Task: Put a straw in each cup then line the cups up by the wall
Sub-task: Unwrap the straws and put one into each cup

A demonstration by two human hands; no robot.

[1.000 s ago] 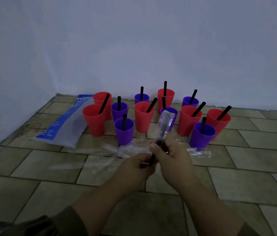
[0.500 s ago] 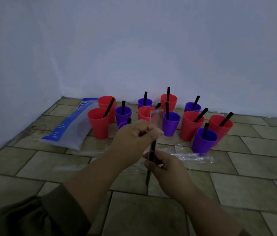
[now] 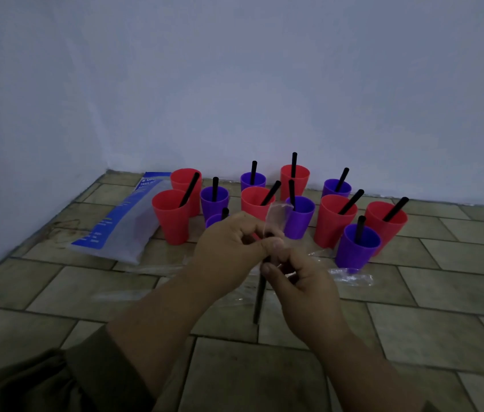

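Several red and purple cups stand in a loose cluster on the tiled floor near the wall, each with a black straw in it, among them a red cup (image 3: 171, 217) at the left and a purple cup (image 3: 357, 245) at the right. In front of them my right hand (image 3: 300, 281) grips a black straw (image 3: 260, 295) that hangs down below it. My left hand (image 3: 232, 245) pinches the clear wrapper (image 3: 276, 215) at the straw's top end. A purple cup behind my left hand is mostly hidden.
A blue and white plastic packet (image 3: 121, 227) lies on the floor left of the cups. Empty clear wrappers (image 3: 351, 276) are strewn on the tiles in front of the cups. Walls meet in a corner at the back left.
My left hand rose from below the straw to its top and pinched the wrapper. The bare straw now hangs below my right hand. The view shifted slightly down.
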